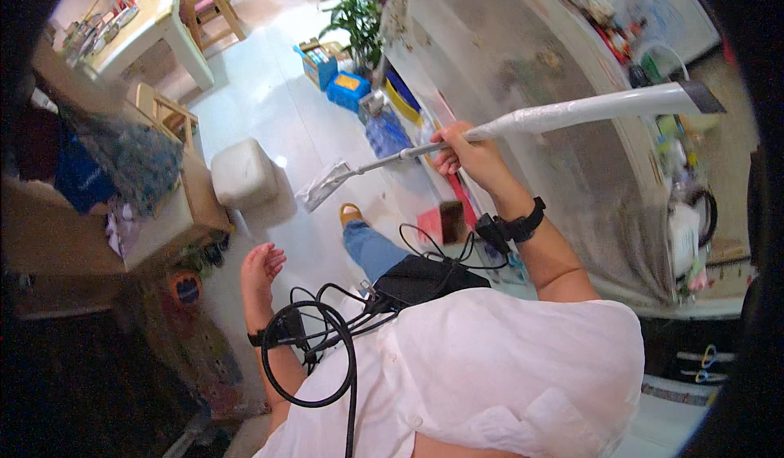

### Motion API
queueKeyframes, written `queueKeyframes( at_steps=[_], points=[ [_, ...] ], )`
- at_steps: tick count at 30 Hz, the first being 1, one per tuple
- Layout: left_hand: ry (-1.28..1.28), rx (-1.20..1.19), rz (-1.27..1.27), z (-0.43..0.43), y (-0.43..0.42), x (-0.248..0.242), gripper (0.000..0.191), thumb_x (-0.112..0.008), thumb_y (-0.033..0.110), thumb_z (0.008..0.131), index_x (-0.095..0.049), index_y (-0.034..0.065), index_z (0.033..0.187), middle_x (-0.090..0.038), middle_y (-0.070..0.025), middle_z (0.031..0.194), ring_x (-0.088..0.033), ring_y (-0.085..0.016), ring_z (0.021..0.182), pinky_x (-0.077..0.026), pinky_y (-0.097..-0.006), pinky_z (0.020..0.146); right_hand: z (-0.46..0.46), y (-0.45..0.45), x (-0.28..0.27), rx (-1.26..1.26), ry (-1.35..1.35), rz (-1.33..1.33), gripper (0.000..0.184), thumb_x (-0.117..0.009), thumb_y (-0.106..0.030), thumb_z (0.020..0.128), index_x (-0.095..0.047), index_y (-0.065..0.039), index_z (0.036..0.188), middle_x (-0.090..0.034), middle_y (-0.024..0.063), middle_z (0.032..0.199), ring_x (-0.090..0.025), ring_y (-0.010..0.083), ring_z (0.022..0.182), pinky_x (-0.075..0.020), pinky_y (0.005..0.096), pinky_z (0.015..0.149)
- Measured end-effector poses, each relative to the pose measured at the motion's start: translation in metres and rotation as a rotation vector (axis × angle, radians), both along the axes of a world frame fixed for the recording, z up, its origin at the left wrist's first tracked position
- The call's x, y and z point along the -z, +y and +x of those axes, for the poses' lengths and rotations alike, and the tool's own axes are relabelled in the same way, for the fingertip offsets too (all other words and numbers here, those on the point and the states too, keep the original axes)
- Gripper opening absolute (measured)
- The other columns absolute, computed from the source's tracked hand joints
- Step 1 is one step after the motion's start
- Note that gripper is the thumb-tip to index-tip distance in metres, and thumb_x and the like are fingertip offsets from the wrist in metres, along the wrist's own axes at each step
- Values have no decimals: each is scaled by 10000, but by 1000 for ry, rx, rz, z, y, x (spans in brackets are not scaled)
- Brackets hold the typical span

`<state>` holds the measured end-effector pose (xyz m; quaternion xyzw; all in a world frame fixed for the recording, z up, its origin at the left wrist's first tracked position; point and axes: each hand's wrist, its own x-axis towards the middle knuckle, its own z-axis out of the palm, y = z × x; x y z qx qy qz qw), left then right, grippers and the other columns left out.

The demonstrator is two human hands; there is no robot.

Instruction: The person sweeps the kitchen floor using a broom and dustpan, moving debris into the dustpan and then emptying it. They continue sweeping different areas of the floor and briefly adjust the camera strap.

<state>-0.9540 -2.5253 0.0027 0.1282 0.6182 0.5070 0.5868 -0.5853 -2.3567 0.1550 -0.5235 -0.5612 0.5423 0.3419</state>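
My right hand (468,155) grips the pale pole (569,114) of what looks like a flat mop. The pole slants across my front, its dark-tipped end raised at the right. At its lower left end is a flat white head (326,185), close to the floor. My left hand (263,268) hangs at my left side with its fingers loosely curled and nothing in it. Both wrists wear black straps with small devices, and black cables loop before my shirt.
A pale stool (245,173) stands ahead on the left, beside a cloth-laden cabinet (153,231). Along the right are a red box (441,222), a blue plastic bag (389,133), blue containers (348,89) and a leafy potted plant (358,26). A cluttered table (138,32) is farther off.
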Motion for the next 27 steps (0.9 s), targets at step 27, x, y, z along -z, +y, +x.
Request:
queueKeyframes(
  at_steps=[27],
  points=[
    [301,182,396,-365,801,-114,208,-501,215,890,-567,36,975,-626,-57,844,-583,-112,724,-433,-218,653,-344,776,52,-111,-72,166,253,-439,-230,889,-549,-37,1011,-534,14,778,-533,89,683,-439,248,584]
  ],
)
